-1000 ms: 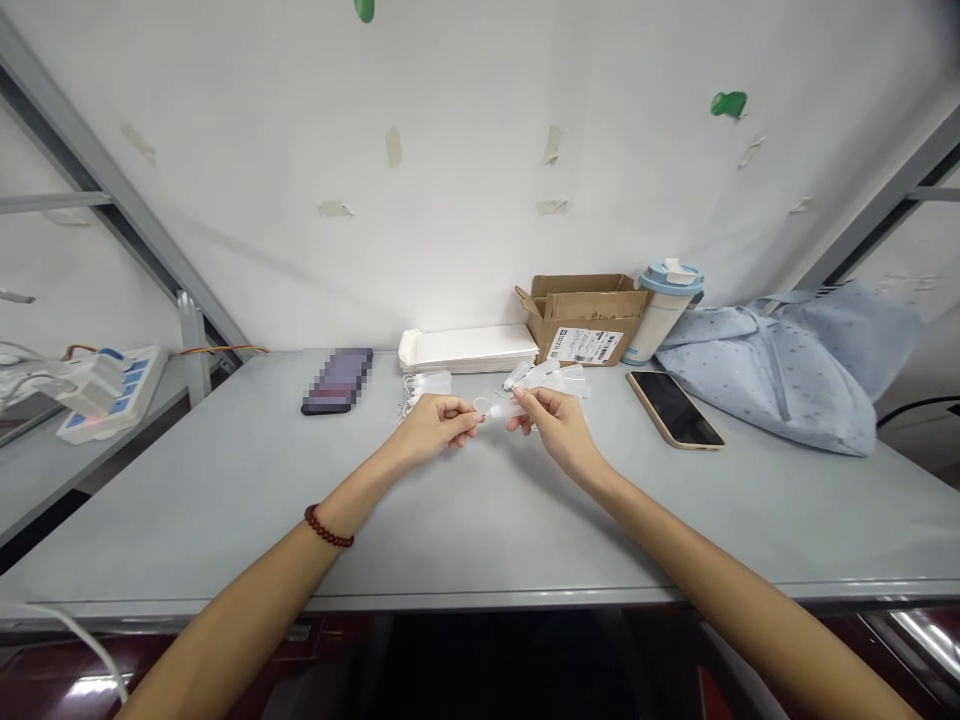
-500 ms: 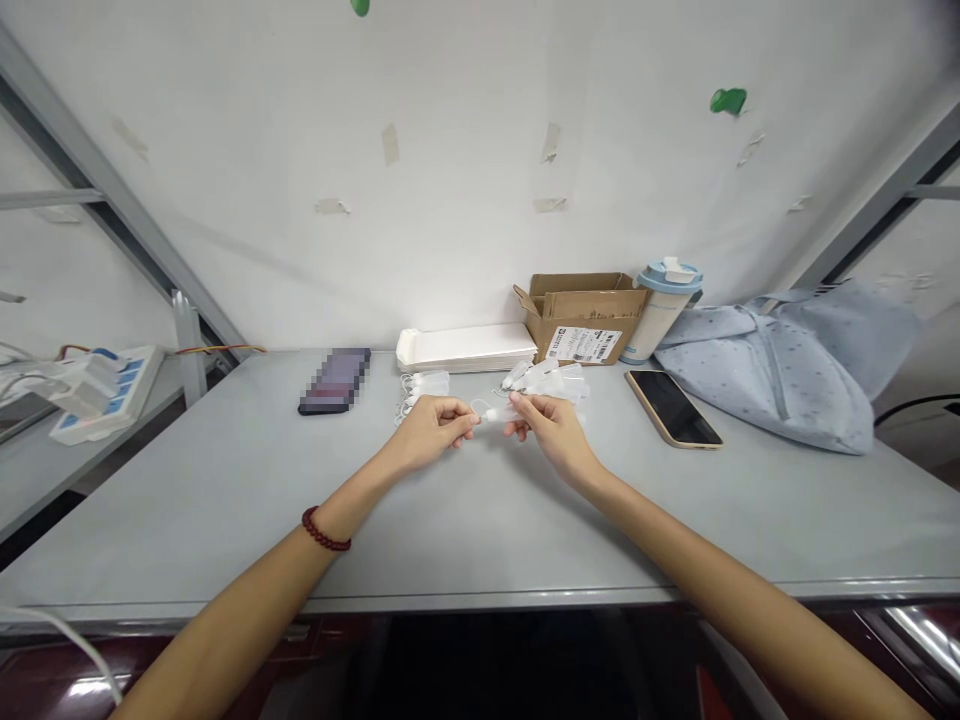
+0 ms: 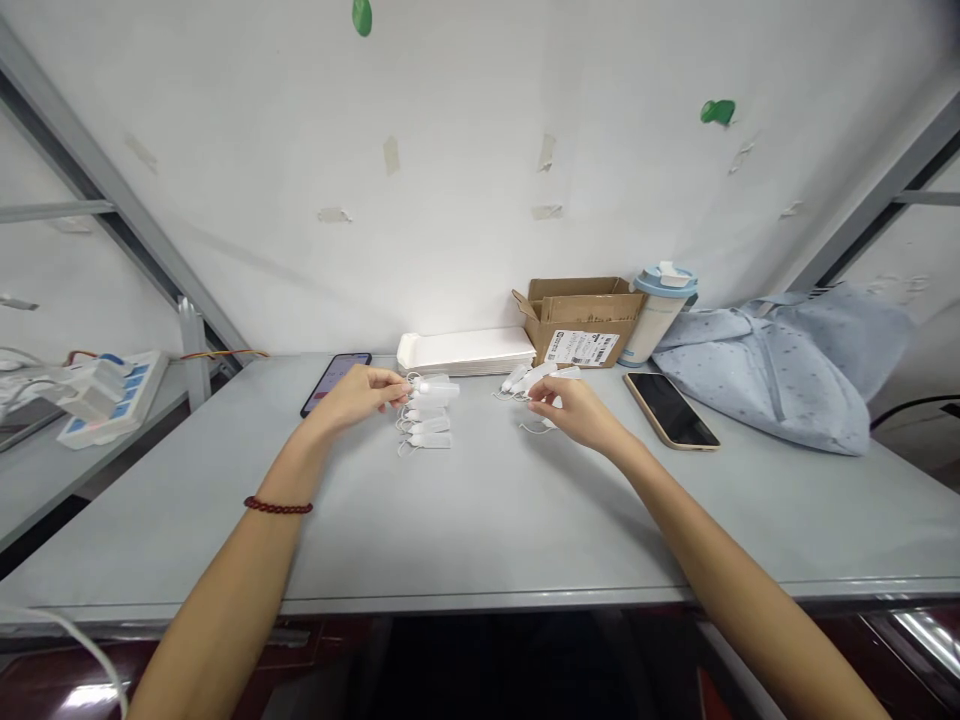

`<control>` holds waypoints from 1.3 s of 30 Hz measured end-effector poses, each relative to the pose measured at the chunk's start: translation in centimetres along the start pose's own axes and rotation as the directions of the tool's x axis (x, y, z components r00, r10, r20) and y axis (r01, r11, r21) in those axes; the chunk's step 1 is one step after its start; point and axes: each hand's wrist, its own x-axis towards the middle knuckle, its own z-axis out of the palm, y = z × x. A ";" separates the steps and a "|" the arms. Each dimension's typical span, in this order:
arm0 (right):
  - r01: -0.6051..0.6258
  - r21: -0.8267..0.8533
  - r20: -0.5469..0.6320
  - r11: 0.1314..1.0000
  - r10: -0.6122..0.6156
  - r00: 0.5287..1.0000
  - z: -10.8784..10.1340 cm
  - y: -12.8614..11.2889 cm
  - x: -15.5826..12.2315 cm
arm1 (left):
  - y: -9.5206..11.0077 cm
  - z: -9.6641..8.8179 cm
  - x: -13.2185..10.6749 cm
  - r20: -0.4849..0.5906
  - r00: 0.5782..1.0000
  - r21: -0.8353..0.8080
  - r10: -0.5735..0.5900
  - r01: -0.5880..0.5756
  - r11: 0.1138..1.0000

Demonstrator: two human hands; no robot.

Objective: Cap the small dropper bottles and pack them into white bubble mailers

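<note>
My left hand [image 3: 358, 392] pinches a small white tag with a string loop [image 3: 436, 386] and holds it at the far end of a row of several white tags [image 3: 427, 426] lying on the grey table [image 3: 480, 510]. A red bead bracelet sits on that wrist. My right hand [image 3: 571, 408] reaches into a loose pile of white tags [image 3: 534, 378] to the right, its fingers curled on one of them.
A stack of white paper trays [image 3: 466, 350], an open cardboard box [image 3: 579, 318] and a blue-lidded cup [image 3: 658, 310] stand at the back. A phone [image 3: 334, 380] lies back left, another phone [image 3: 670, 408] right, beside a pale blue cloth bag [image 3: 780, 360]. A power strip [image 3: 105, 394] lies on the left bench.
My hands have parted. The left carried the finished tag left to the row of tags. The right moved back to the loose pile.
</note>
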 end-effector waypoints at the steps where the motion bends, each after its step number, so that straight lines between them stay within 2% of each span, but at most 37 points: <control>1: 0.000 -0.057 0.027 0.998 0.001 1.000 -0.3 0.4 0.1 | -0.3 -0.4 0.1 0.019 1.000 0.018 -0.013 0.012 1.000; 3: -0.005 -0.137 0.083 0.991 0.017 0.996 -1.0 1.1 0.0 | -0.7 -0.9 0.1 0.049 0.998 0.044 -0.033 0.030 0.999; 8: -0.107 -0.184 0.198 0.977 0.144 0.969 -2.3 1.2 -0.2 | -1.0 -1.1 0.2 0.090 0.994 0.066 -0.070 0.064 0.996; 18: -0.080 -0.250 0.207 0.965 0.133 0.969 -2.7 1.8 -0.2 | -1.3 -0.9 0.3 0.189 0.974 0.133 -0.126 0.101 0.986; 22: -0.108 -0.282 0.218 0.953 0.173 0.960 -2.6 1.8 -0.2 | -1.3 -0.9 0.2 0.213 0.967 0.176 -0.138 0.101 0.979; 27: -0.095 -0.299 0.234 0.950 0.170 0.957 -2.4 1.8 -0.2 | -1.0 -1.0 0.1 0.178 0.961 0.219 -0.214 0.173 0.960; 30: -0.075 -0.293 0.236 0.953 0.147 0.961 -2.2 2.1 -0.2 | -0.7 -1.1 0.1 0.096 0.959 0.195 -0.266 0.244 0.950; 33: -0.060 -0.303 0.231 0.951 0.135 0.964 -1.9 2.2 -0.2 | -0.5 -1.1 0.1 0.011 0.963 0.142 -0.268 0.264 0.954; 36: -0.042 -0.319 0.245 0.947 0.125 0.961 -1.5 2.1 -0.3 | -0.2 -0.6 0.1 -0.012 0.976 0.110 -0.217 0.217 0.970; 39: -0.032 -0.340 0.279 0.940 0.133 0.951 -1.3 1.9 -0.3 | 0.1 0.3 0.1 -0.003 0.996 0.101 -0.087 0.087 0.991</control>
